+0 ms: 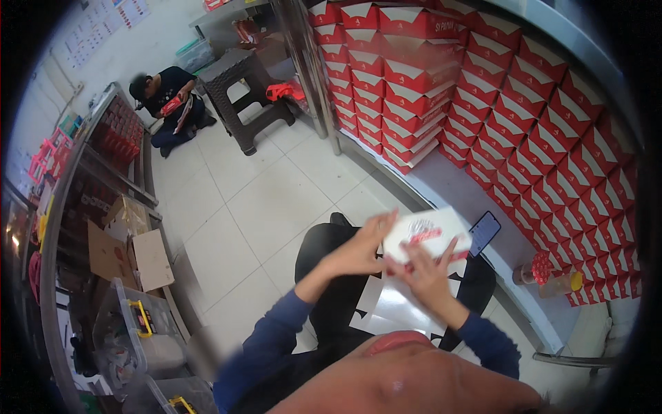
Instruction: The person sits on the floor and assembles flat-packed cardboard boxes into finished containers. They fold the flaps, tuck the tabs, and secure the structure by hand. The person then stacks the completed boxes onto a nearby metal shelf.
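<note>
A white food box (422,228) with red print is held above my lap. My left hand (364,243) grips it at its left side, with fingertips along the far left corner. Over the near side lies my right hand (431,279), its fingers spread across the printed face and pressed to it. The underside of the box is hidden. Below, flat white glossy cardboard blanks (396,308) with dark cut-outs lie across my legs, partly covered by my right hand and forearm.
Stacks of red-and-white boxes (417,90) fill the shelf at right. A phone (485,233) and lidded jars (562,284) rest along its edge. At left are an open carton (110,252) and plastic bins (141,331). Beyond the stool (241,90) sits another person (169,103) holding a red box.
</note>
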Action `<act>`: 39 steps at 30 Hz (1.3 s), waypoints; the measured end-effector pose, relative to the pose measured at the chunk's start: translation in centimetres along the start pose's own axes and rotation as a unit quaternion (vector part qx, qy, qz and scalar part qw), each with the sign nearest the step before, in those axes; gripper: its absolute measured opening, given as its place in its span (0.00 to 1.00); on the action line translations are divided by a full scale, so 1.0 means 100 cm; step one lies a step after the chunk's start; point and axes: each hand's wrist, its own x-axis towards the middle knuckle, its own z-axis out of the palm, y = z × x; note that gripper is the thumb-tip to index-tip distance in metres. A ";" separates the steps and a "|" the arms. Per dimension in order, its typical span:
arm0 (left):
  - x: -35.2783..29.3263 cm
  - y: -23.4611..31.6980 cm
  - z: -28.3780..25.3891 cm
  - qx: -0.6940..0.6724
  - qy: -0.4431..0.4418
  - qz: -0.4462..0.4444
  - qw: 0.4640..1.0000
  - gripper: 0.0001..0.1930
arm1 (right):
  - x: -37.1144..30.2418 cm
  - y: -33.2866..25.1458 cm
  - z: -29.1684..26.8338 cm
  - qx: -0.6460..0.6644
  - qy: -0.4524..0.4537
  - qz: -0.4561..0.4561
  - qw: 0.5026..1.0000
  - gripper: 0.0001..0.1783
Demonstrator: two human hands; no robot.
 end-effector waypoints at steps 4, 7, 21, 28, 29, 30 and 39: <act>0.042 -0.015 -0.107 -0.012 0.166 -0.003 0.986 0.38 | 0.091 0.071 -0.051 0.032 0.127 -0.037 0.991 0.30; 0.110 -0.054 -0.191 0.004 0.350 0.009 0.937 0.29 | 0.155 0.105 -0.084 -0.072 0.228 -0.119 0.964 0.38; 0.434 -0.175 -0.453 0.613 0.273 -0.006 0.742 0.23 | 0.164 0.129 -0.106 -0.179 0.171 -0.217 0.944 0.40; 0.438 -0.199 -0.454 0.591 0.157 -0.095 0.785 0.23 | 0.108 0.132 -0.154 -0.202 0.027 -0.142 0.969 0.39; 0.435 -0.204 -0.450 0.579 0.139 -0.106 0.796 0.23 | 0.101 0.131 -0.160 -0.198 0.019 -0.113 0.974 0.38; 0.432 -0.209 -0.447 0.564 0.125 -0.115 0.808 0.22 | 0.093 0.131 -0.166 -0.199 0.021 -0.100 0.975 0.36; 0.429 -0.195 -0.451 0.498 0.121 -0.094 0.853 0.22 | 0.038 0.131 -0.185 -0.073 0.171 0.128 0.974 0.31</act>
